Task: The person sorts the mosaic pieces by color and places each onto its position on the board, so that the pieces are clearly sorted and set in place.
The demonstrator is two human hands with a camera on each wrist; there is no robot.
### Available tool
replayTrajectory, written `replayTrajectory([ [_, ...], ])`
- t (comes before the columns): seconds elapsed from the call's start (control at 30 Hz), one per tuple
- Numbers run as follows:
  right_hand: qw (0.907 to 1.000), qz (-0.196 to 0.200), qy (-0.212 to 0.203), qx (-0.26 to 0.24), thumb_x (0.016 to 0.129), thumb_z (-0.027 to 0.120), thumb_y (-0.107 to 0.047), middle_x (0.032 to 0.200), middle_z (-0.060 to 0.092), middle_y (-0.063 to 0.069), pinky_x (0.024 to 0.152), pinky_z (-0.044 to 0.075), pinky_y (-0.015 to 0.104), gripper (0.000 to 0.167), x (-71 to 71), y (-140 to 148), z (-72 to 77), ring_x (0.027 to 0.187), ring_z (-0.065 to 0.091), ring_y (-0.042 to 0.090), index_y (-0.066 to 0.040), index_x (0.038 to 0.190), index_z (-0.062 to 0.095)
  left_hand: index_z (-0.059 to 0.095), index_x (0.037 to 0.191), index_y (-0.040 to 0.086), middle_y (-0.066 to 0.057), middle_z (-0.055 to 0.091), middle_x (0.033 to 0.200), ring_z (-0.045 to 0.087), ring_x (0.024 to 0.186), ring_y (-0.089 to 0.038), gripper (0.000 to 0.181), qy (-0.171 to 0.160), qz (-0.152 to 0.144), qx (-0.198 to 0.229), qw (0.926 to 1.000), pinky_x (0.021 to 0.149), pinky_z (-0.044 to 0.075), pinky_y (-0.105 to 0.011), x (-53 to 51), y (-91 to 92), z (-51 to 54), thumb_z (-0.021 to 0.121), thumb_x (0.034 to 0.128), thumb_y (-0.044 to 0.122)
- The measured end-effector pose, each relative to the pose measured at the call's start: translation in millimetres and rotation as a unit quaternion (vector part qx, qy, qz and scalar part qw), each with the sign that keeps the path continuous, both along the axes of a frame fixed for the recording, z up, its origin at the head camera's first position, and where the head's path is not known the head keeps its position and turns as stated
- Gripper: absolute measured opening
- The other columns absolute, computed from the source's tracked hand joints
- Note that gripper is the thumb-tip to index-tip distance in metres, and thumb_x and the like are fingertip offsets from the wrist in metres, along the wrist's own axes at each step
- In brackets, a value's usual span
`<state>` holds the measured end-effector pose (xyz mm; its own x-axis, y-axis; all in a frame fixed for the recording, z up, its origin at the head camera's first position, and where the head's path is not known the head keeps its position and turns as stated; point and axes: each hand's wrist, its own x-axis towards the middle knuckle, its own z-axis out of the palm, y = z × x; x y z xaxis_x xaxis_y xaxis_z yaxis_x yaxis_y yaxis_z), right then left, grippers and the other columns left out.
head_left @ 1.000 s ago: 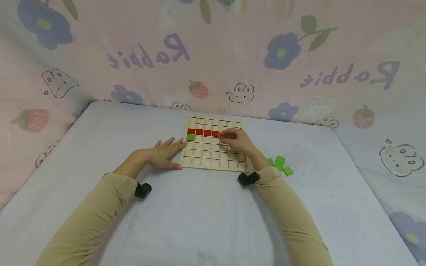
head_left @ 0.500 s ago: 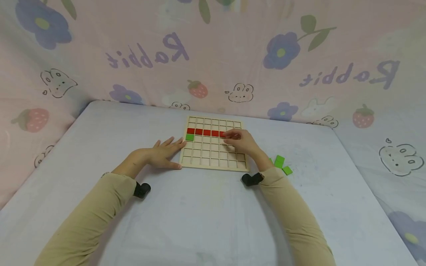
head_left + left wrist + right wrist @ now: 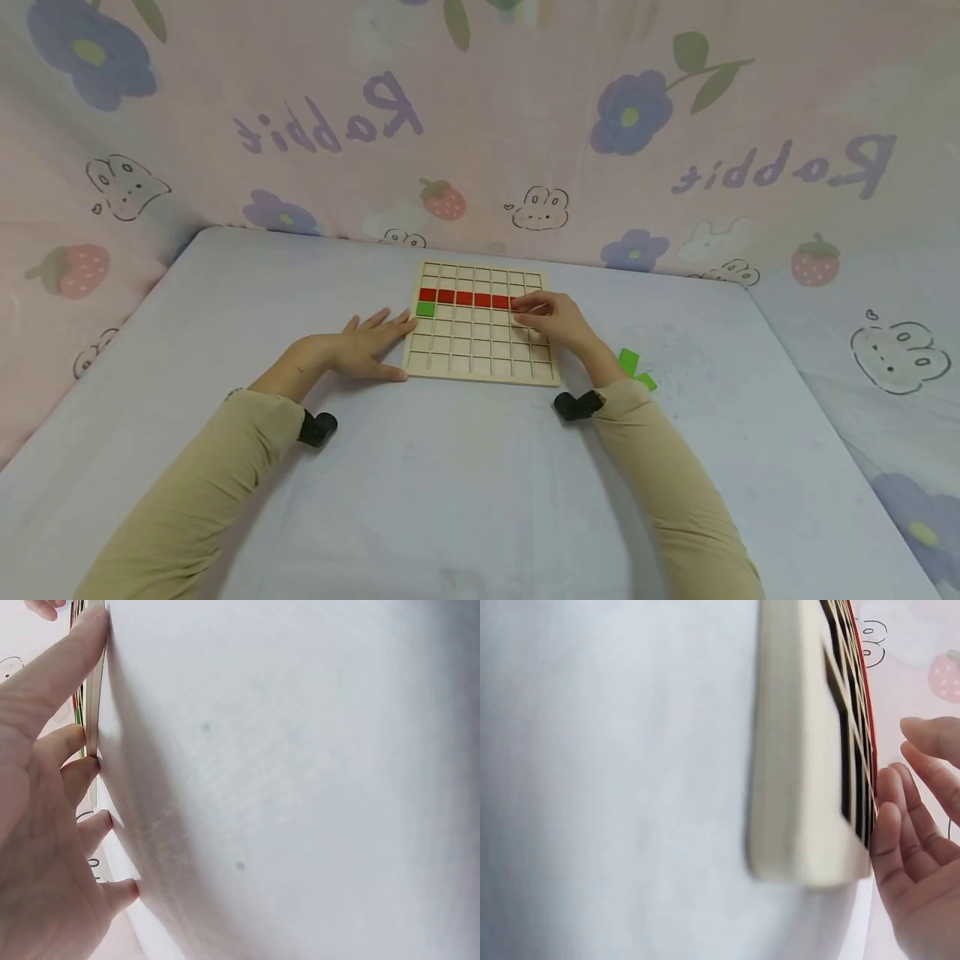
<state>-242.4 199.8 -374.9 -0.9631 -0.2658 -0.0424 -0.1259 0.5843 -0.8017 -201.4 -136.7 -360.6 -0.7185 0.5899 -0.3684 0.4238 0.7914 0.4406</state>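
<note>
A wooden grid board [image 3: 482, 364] lies flat on the white table. One of its upper rows holds several red square tiles [image 3: 464, 298], and a green tile [image 3: 425, 309] sits in the cell below the leftmost one. My left hand [image 3: 366, 347] is spread out, its fingertips and thumb against the board's left edge, as the left wrist view also shows. At the right end of the red row is my right hand [image 3: 558, 321], fingertips touching the row. In the right wrist view that hand [image 3: 919, 889] has bent, loose fingers, with no tile visible between them.
Loose green tiles [image 3: 628, 361] lie on the table [image 3: 450, 483] right of the board, partly hidden by my right forearm. Black wrist cameras [image 3: 577, 406] sit at both cuffs. A patterned curtain [image 3: 480, 125] rises behind the table.
My right hand has slid rightwards along the red row, and more red shows left of its fingertips. The right forearm hides more of the loose green tiles. My left hand stays on the board's edge.
</note>
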Motion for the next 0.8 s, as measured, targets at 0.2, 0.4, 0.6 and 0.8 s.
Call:
replayTrajectory([
  [0.2,1.0000,0.004,-0.001,-0.005,0.092,0.064,-0.012,0.119,0.063,0.025,0.085,0.047,0.034,0.035,0.5,4.4,1.9,0.106,0.060,0.038,0.005,0.122,0.061,0.006,0.155,0.012,-0.014,-0.002,0.162,-0.010,0.147,-0.040,0.089,0.005,-0.004,0.004,1.0000,0.112,-0.009,-0.066,0.5,-0.4,-0.4,0.060,0.0923,0.044],
  [0.4,0.9999,-0.011,0.003,0.011,0.091,0.066,-0.016,0.115,0.065,0.020,0.079,0.047,0.027,0.034,3.3,10.6,3.9,0.104,0.061,0.032,-0.001,0.121,0.064,0.006,0.155,0.011,-0.014,-0.002,0.162,-0.009,0.147,-0.040,0.089,0.004,-0.002,0.007,1.0000,0.112,-0.009,-0.066,1.2,0.0,-0.2,0.060,0.0922,0.044],
  [0.6,0.9994,-0.018,0.010,0.027,0.090,0.066,-0.021,0.114,0.066,0.016,0.075,0.049,0.025,0.034,6.2,18.1,4.5,0.102,0.061,0.027,-0.007,0.122,0.065,0.006,0.155,0.012,-0.014,-0.002,0.162,-0.010,0.147,-0.040,0.089,0.002,0.000,0.006,1.0000,0.112,-0.009,-0.065,1.3,-0.7,0.2,0.060,0.0920,0.044],
  [0.8,0.9991,-0.023,0.011,0.033,0.090,0.067,-0.022,0.113,0.066,0.014,0.075,0.048,0.027,0.035,7.6,25.3,4.7,0.100,0.061,0.025,-0.007,0.122,0.065,0.006,0.155,0.012,-0.014,-0.002,0.162,-0.010,0.147,-0.039,0.090,0.001,-0.001,0.008,1.0000,0.112,-0.010,-0.065,1.1,-1.4,0.0,0.060,0.0919,0.045],
])
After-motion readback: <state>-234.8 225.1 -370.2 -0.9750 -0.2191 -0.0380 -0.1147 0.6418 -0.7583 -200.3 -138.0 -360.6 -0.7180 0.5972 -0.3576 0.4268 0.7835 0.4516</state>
